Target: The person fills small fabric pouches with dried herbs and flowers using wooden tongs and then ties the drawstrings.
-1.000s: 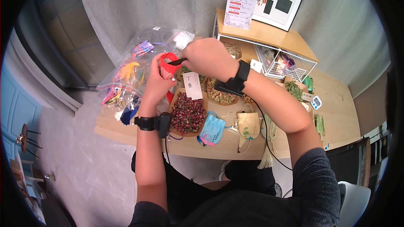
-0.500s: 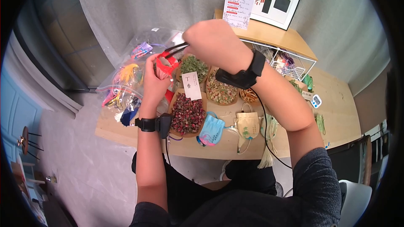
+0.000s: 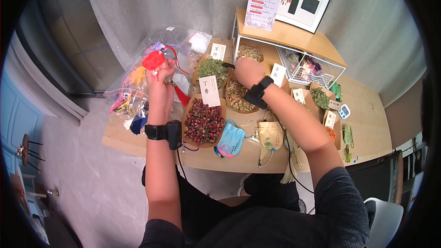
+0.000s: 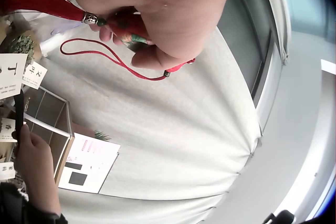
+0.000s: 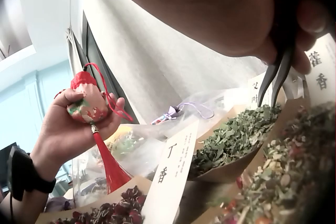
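Note:
My left hand point(image 3: 161, 80) grips a small red patterned pouch point(image 5: 88, 103), its gathered top upward; a red cord loop hangs off it and a red tassel point(image 5: 109, 161) dangles below. In my right hand point(image 3: 249, 72) are black tweezers point(image 5: 276, 77), their tips at the dried green leaves point(image 5: 236, 137) in a paper tray. Dark red dried buds point(image 3: 204, 123) fill the tray nearest the left wrist, with a label card point(image 3: 209, 91) standing at its back. Mixed dried flowers point(image 3: 240, 94) lie in the tray below the right hand.
Clear plastic bags point(image 3: 133, 80) of colourful pouches and tassels lie at the left. Blue point(image 3: 231, 140) and beige point(image 3: 269, 135) pouches rest along the front edge. A wooden shelf point(image 3: 294, 41) stands behind; more trays and a small timer point(image 3: 344, 111) are at the right.
My right hand has moved with the tweezers from the pouch's mouth, down and right to the green leaves. My left hand has shifted left and turned, and the tassel now shows.

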`<state>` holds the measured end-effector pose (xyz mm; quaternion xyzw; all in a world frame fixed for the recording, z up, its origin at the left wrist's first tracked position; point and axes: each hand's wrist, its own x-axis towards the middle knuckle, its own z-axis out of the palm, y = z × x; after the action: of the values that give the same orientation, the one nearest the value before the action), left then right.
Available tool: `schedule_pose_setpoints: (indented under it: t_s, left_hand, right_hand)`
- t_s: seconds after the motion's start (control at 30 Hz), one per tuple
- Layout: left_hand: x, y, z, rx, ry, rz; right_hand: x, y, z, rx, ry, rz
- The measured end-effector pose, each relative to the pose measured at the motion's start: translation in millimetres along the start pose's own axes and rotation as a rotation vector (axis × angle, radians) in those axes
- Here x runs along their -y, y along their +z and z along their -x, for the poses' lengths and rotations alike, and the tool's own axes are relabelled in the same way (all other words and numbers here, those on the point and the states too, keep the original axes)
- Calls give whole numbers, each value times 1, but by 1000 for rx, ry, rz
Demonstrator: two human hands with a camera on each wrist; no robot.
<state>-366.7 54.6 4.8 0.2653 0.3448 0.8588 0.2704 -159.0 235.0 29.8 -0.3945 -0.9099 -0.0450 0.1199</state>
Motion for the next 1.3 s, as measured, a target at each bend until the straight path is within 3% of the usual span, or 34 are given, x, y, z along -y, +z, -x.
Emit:
schedule_pose_setpoints:
  t_s: [0.1,0.23,0.37,0.73,1.0,1.1,1.2,1.3]
  left_hand:
    - [0,-1,-1,9,-39,116]
    - [-5,1,1,153,-56,190]
    - [-10,5,5,107,-68,161]
    - [-2,1,7,102,-75,76]
    - [10,0,6,121,-40,-16]
    - [5,12,11,19,2,-287]
    - [5,8,6,64,4,-670]
    - [16,-1,1,124,70,-814]
  right_hand:
    - [0,8,-6,62,36,-15]
    - [-4,21,-24,209,-29,-61]
    - [12,11,-15,185,48,-131]
    - [1,-13,-23,22,38,-134]
    - [2,-4,-24,-56,5,-199]
    - [4,-11,-23,-84,-6,-223]
    - [7,-25,-24,-118,-34,-254]
    - [12,-45,-26,-144,-59,-302]
